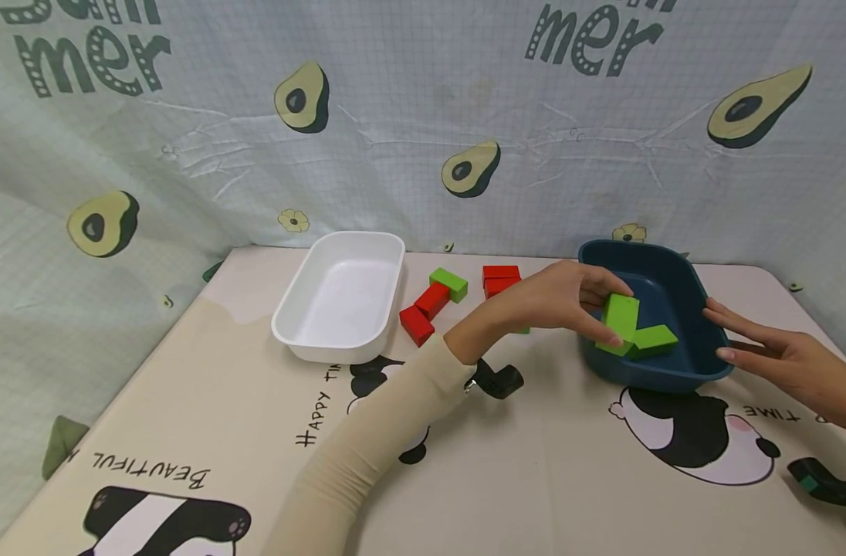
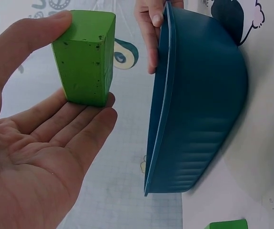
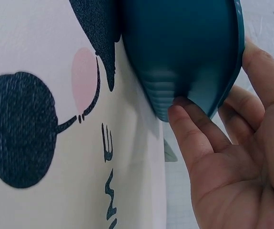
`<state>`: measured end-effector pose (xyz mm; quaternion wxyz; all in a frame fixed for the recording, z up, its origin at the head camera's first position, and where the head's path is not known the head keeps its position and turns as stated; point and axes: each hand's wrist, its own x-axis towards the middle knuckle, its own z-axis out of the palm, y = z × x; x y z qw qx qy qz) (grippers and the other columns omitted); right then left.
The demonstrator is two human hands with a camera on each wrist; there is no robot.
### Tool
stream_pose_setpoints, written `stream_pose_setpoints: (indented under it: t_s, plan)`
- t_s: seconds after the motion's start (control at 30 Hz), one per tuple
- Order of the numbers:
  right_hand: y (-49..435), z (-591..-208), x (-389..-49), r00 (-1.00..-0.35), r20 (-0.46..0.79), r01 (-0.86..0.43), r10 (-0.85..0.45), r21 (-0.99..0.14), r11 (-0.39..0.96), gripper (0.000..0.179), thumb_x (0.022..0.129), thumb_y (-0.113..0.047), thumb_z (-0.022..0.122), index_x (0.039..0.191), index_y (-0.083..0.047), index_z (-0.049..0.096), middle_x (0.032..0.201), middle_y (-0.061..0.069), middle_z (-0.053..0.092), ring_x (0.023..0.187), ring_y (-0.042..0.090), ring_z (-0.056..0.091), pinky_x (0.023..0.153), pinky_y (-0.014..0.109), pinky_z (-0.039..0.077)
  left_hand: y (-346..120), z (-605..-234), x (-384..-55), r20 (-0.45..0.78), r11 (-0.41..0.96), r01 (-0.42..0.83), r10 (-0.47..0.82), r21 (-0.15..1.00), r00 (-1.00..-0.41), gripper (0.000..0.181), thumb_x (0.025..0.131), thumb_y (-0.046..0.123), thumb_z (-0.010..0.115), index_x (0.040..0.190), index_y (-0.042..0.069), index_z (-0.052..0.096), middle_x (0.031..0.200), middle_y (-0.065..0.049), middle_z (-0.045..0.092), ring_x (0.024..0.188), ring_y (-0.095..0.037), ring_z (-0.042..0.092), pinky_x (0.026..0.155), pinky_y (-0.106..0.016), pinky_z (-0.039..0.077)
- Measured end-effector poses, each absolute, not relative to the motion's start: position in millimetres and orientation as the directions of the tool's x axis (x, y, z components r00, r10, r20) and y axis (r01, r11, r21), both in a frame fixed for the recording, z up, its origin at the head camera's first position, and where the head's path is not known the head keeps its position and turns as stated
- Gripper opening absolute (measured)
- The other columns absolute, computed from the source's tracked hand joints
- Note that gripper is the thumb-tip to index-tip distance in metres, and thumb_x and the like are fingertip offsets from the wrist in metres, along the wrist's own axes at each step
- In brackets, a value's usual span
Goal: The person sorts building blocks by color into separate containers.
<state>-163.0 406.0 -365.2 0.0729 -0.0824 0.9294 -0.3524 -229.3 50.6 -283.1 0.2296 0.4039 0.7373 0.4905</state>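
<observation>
My left hand pinches a green block between thumb and fingers. In the left wrist view that block is held above the rim of the dark blue bin. Inside the bin, another green block lies near the front, partly overlapped by the held one in the head view. My right hand is at the bin's right side. Its thumb touches the rim, while the extended fingers rest against the outer wall.
A white bin stands left of centre. Beside it lie red blocks and a green block. More red blocks sit behind my left forearm, which partly hides a green one. A printed cloth covers the table and hangs behind it.
</observation>
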Motion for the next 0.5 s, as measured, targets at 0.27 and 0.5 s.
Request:
stream_pose_setpoints:
  t_s: [0.27,0.5]
  plan:
    - [407.3,-364.1,-163.9,-0.975,-0.086,-0.097,-0.206,-0.670,0.736,0.068,0.108,-0.031,0.053,0.163,-0.032,0.012,0.157,-0.033,-0.001,0.140,0.068,0.012,0.095,0.090,0.013,55.4,-281.5,-234.4,0.042,0.211,0.376,0.825,0.902,-0.563,0.060,0.080,0.009,0.088,0.134,0.003,0.062,0.124,-0.001,0.068,0.107,-0.001,0.065,0.096,-0.012,0.049]
    - [407.5,-364.4,-164.8,-0.976,-0.090,-0.097,-0.200,-0.643,0.760,0.069,0.108,-0.034,0.052,0.163,-0.033,0.011,0.161,-0.024,-0.006,0.139,0.069,0.016,0.090,0.090,0.018,59.6,-281.0,-240.2,0.043,0.199,0.380,0.839,0.903,-0.542,0.061,0.079,0.007,0.088,0.134,0.002,0.062,0.125,-0.004,0.068,0.106,-0.002,0.065,0.096,-0.012,0.050]
